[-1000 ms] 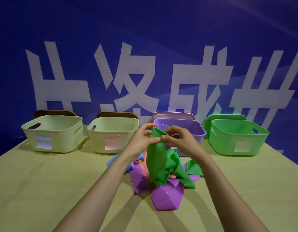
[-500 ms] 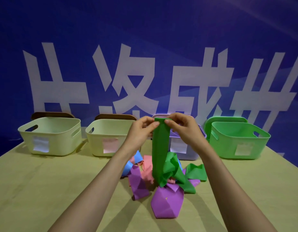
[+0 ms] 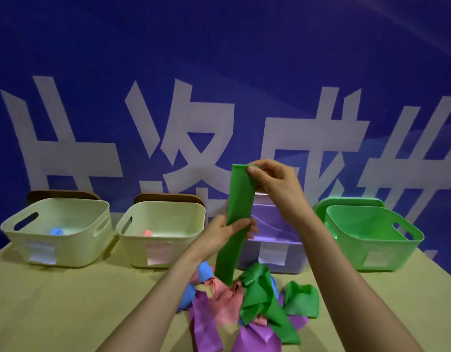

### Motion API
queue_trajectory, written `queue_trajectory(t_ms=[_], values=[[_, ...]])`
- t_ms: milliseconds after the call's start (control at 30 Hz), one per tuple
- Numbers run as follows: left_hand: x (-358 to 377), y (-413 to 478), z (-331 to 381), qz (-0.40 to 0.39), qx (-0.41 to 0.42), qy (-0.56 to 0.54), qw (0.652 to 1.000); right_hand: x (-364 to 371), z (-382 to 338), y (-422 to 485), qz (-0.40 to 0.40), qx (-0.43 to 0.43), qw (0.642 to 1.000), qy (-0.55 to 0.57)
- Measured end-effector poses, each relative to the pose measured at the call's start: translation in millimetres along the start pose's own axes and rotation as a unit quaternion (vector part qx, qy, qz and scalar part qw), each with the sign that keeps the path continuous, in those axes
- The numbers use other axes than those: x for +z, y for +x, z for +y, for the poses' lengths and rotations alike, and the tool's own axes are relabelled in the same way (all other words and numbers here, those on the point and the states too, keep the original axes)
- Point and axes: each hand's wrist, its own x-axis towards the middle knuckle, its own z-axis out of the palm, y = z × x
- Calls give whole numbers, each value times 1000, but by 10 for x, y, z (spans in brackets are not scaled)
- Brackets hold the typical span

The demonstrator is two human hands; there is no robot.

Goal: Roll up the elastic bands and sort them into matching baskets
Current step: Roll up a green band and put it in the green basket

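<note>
Right hand [image 3: 275, 184] pinches green band [image 3: 238, 219] at top, left hand [image 3: 224, 236] pinches mid-length; advise straightening it taut, then rolling tightly.

Baskets: you have four on the surface [image 3: 67, 313], namely two cream baskets [image 3: 74, 246], one purple basket [image 3: 295, 255] and one green basket [image 3: 346, 252].
Labels [image 3: 41, 252]: four, one on each basket.
Rolls inside: two that show, one blue roll [image 3: 56, 231] and one pink roll [image 3: 147, 233].
Hands: two, your left hand [image 3: 220, 237] and right hand [image 3: 275, 184], both holding one green band [image 3: 238, 207].
Pile [image 3: 224, 308]: four colours; the bands are too tangled to count.
</note>
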Motion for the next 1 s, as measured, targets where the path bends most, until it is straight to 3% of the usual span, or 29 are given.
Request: queue_trajectory(t_ms=[167, 300, 467, 600, 700, 867, 1000], values=[[-151, 22, -478, 6, -71, 36, 997, -37, -204, 204, 32, -22, 999, 23], [-271, -21, -755, -1, -104, 71, 992, 5, -80, 127, 8, -14, 1000, 5], [-347, -235, -760, -33, -67, 166, 983, 112, 93, -132, -16, -18, 1000, 4], [-151, -543, -222, 45, 29, 66, 996, 168, 87, -417, -38, -25, 999, -7], [-21, -820, 197, 58, 72, 75, 993, 196, -36, -621, -41, -36, 998, 14], [134, -1301, 371, -8, 48, 59, 997, 160, -166, -890, -48, -20, 998, 34], [98, -1463, -57, -17, -26, 54, 998, 210, 289, -1136, -49, 65, 997, 8]])
